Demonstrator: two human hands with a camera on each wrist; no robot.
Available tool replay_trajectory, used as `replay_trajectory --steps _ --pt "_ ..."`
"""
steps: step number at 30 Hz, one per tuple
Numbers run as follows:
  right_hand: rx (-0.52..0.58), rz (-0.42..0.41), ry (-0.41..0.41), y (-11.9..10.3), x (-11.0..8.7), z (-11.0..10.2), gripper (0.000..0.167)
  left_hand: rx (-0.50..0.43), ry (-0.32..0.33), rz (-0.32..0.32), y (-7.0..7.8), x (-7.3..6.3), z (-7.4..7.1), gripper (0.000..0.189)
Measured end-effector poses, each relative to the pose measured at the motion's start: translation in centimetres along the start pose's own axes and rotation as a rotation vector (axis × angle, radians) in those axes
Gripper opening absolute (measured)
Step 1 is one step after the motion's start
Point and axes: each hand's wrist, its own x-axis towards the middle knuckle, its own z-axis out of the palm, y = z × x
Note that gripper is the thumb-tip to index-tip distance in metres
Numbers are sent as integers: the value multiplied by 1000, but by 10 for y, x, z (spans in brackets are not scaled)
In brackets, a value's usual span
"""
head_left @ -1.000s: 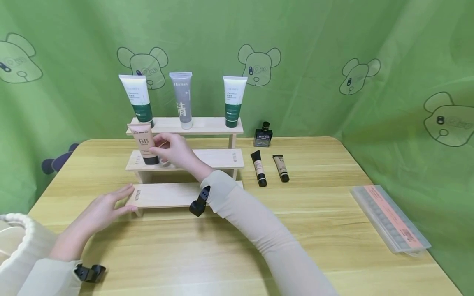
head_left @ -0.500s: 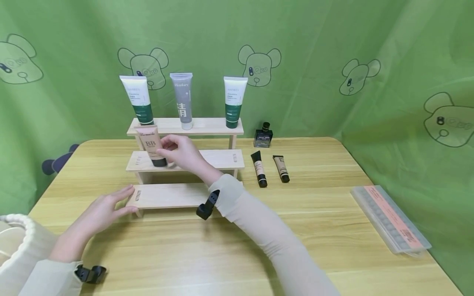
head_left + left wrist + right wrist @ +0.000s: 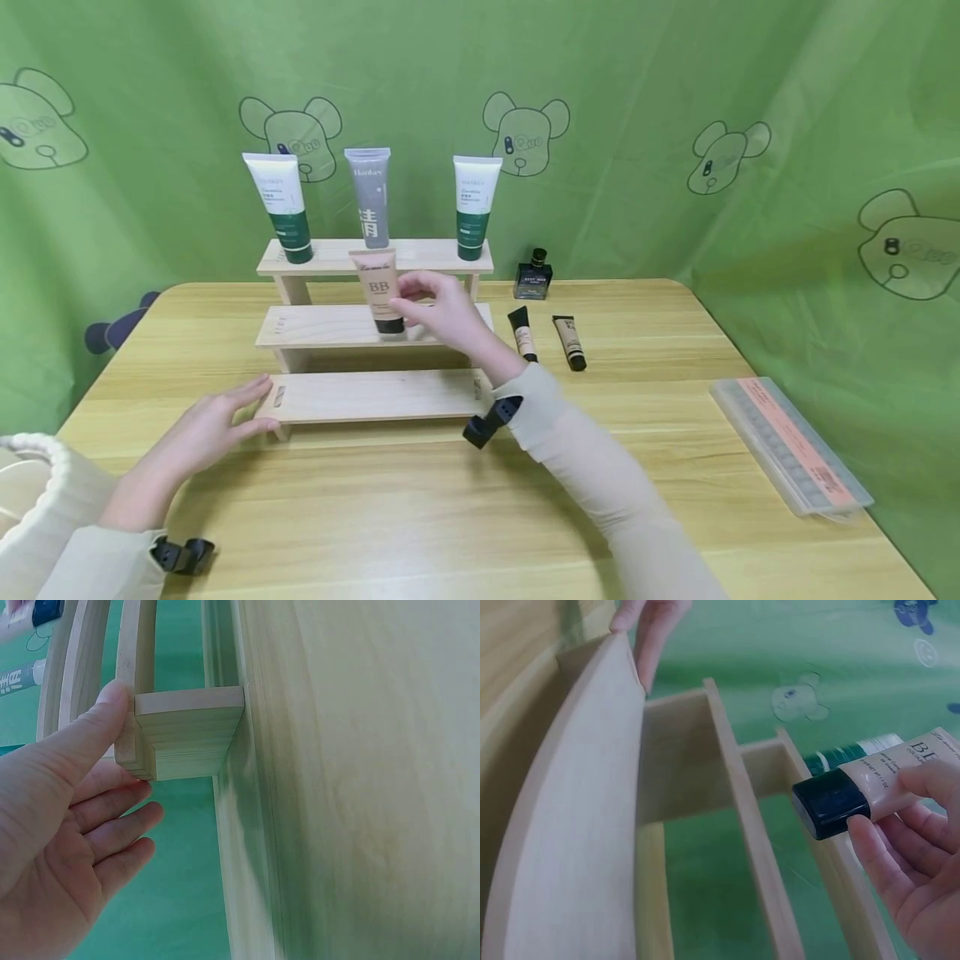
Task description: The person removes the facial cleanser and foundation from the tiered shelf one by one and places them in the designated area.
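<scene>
BB tube: pale-pink, flattened plastic squeeze tube with a black cap (image 3: 378, 287), at the middle shelf of the stepped, pale wooden stand (image 3: 375, 397); I cannot tell whether its cap touches the board.
Tube axis: near upright, cap down, crimped end leaning slightly left; the tube lies left of the fingertips holding it.
Right hand: nearer the tube; thumb and fingers (image 3: 444, 313) pinch its right side, above the cap.
Left hand: thumb and forefinger (image 3: 212, 427) grip the bottom shelf's left end; I see its other fingers loosely extended.
Top shelf: grey plastic tube (image 3: 370, 198) upright, between two white-and-green plastic tubes (image 3: 277, 207) (image 3: 475, 208).
Tabletop: right of the stand, a dark, square glass bottle (image 3: 532, 278) stands behind two small beige tubes with black caps (image 3: 570, 342).
</scene>
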Motion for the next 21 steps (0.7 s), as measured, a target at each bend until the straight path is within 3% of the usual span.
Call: replay_trajectory --steps 12,21 --pt "-3 -4 106 15 -34 -66 24 -1 3 10 1 0 -1 67" --pt "-42 50 197 41 -53 -112 27 -1 4 9 0 0 -1 67"
